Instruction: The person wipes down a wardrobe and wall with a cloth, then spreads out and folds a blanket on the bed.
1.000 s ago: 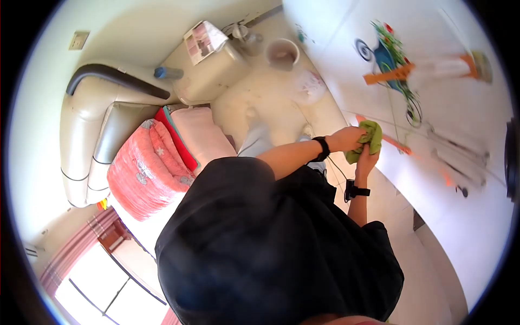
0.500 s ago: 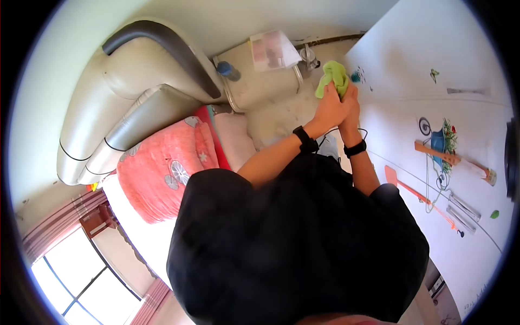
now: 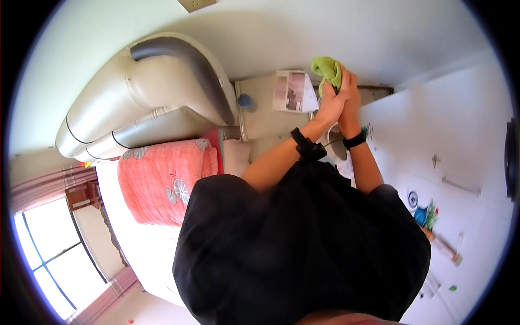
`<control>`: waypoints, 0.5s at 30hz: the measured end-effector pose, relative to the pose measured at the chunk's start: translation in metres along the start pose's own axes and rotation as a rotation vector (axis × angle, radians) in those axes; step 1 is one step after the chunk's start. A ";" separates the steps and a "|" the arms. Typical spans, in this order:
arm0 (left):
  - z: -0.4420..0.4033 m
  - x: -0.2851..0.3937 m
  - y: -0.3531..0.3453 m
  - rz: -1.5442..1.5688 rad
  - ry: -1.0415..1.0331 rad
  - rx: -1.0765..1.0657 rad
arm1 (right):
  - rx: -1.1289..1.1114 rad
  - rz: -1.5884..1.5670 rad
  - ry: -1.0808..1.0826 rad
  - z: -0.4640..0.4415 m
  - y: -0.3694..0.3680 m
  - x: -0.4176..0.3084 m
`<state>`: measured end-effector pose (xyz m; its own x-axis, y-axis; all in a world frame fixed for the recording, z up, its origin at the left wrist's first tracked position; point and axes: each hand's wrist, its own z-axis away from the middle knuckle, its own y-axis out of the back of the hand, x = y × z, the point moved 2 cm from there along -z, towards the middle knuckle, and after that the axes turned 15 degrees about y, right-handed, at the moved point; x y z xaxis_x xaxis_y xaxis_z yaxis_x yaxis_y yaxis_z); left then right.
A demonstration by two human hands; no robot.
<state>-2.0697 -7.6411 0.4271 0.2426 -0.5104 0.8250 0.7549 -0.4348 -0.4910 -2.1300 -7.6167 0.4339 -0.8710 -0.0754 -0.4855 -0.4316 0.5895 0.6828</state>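
Note:
A crumpled green cloth [image 3: 326, 71] is held up at arm's length, in front of the wall. My left hand [image 3: 331, 106] is closed on its lower part. Pressed against it from the right, my right hand [image 3: 350, 92] has its fingers wrapped round the cloth's right side. Both wrists wear black bands. Just below the hands, a bucket [image 3: 338, 142] is partly hidden behind the forearms.
A bedside cabinet [image 3: 260, 125] carries a blue cup [image 3: 245, 101] and a printed paper [image 3: 290, 91]. At left are a padded headboard [image 3: 157, 76] and a pink folded blanket [image 3: 157, 184] on the bed. A white wardrobe [image 3: 433, 130] with stickers stands at right.
The view has turned, and the wardrobe's stickers have shifted down. Both hands have moved with the cloth from in front of the wardrobe to the wall above the cabinet area, still gripping it.

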 end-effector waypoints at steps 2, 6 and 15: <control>-0.022 0.021 -0.013 -0.060 0.057 0.049 | 0.052 -0.027 0.021 -0.023 -0.008 0.022; -0.087 0.016 -0.015 -0.076 -0.077 0.124 | 0.113 -0.040 0.074 -0.076 -0.012 0.051; -0.126 0.112 -0.011 -0.144 -0.312 0.159 | 0.189 -0.134 0.285 -0.189 -0.016 0.033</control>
<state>-2.1277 -7.7874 0.4894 0.2825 -0.1915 0.9400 0.8739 -0.3527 -0.3345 -2.1965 -7.7807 0.5099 -0.8518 -0.3670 -0.3739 -0.5181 0.6958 0.4974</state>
